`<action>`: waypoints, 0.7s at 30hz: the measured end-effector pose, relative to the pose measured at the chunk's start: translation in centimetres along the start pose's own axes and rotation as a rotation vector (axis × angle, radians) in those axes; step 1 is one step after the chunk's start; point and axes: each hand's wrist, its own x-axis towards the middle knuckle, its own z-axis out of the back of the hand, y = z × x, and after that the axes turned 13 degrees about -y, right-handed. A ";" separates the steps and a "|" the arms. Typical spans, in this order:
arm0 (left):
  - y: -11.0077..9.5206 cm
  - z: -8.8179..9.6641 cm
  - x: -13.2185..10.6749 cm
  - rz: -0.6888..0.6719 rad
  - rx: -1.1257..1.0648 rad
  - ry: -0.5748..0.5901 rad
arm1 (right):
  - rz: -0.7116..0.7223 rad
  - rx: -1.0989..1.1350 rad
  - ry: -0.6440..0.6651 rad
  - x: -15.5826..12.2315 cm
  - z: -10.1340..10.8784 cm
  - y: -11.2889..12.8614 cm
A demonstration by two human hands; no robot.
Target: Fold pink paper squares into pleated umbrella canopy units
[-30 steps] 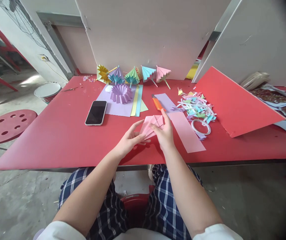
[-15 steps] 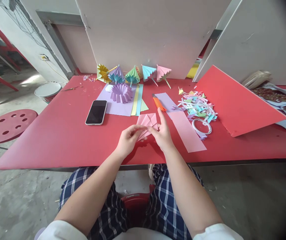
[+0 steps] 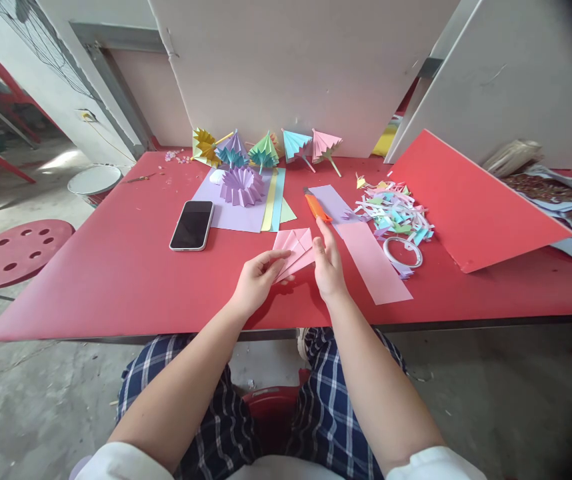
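Observation:
A folded pink sheet of paper (image 3: 293, 248) with crisp pleated creases is held up just above the red tabletop. My left hand (image 3: 260, 277) pinches its left side, thumb on top and fingers partly beneath. At its right edge is my right hand (image 3: 330, 270), the thumb upright along the corner and the index finger stretched forward. The other right fingers are mostly hidden. Just beyond that fingertip lies an orange utility knife (image 3: 317, 205). A flat pink paper strip (image 3: 373, 263) rests to the right of my right hand.
Small paper umbrellas (image 3: 269, 150) line the back. A purple pleated paper ring (image 3: 242, 186) sits on coloured sheets (image 3: 246, 220). A phone (image 3: 192, 225) lies left. Paper scraps (image 3: 396, 210), a tape roll (image 3: 403, 253) and a raised red board (image 3: 481, 207) are on the right.
My right thumb has lifted off the top of the folded pink paper and shifted right to its edge, baring more of the creases. My left hand keeps its pinch in nearly the same place.

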 end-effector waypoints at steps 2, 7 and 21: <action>0.0 0.0 0.0 -0.001 0.003 -0.007 | -0.029 0.001 0.013 -0.1 0.0 0.1; 0.3 0.0 0.0 -0.015 0.022 -0.008 | -0.048 -0.053 0.078 -0.4 -0.2 0.4; 0.2 0.3 0.2 0.033 -0.035 0.098 | 0.083 -0.023 0.063 -0.4 -0.4 -0.1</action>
